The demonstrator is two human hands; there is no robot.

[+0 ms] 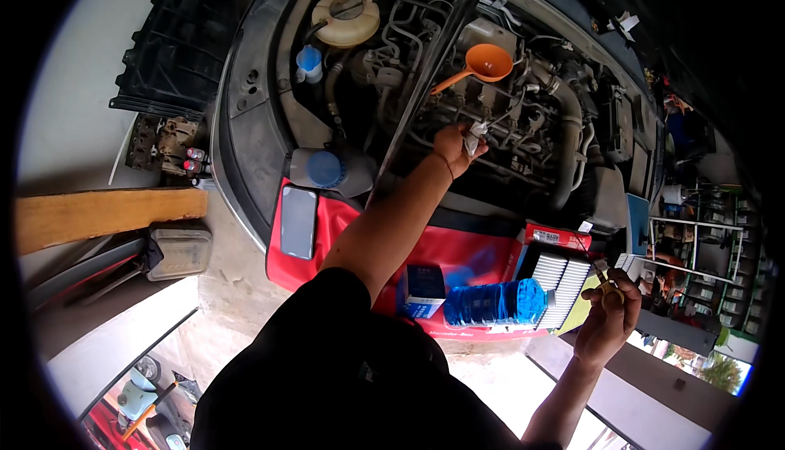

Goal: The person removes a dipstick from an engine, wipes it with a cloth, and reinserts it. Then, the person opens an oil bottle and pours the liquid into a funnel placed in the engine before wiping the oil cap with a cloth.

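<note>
My left hand (455, 150) reaches over the engine (491, 110) with its fingers closed on a crumpled white paper tissue (475, 134). At the right, above the front edge of the car, my right hand (603, 329) pinches the yellow handle of what looks like a dipstick (607, 285). Its thin dark rod points up and left, hard to follow against the background. Just beyond my left hand, an orange funnel (489, 63) rests on the engine, its spout pointing left. A pleated white air filter (559, 280) lies left of my right hand.
A red fender cover (343, 233) drapes over the front edge, bearing a phone (298, 222), a dark blue box (424, 288) and a bottle of blue liquid (495, 302). A black prop bar (433, 65) crosses the bay. The cream coolant tank (346, 20) stands far left.
</note>
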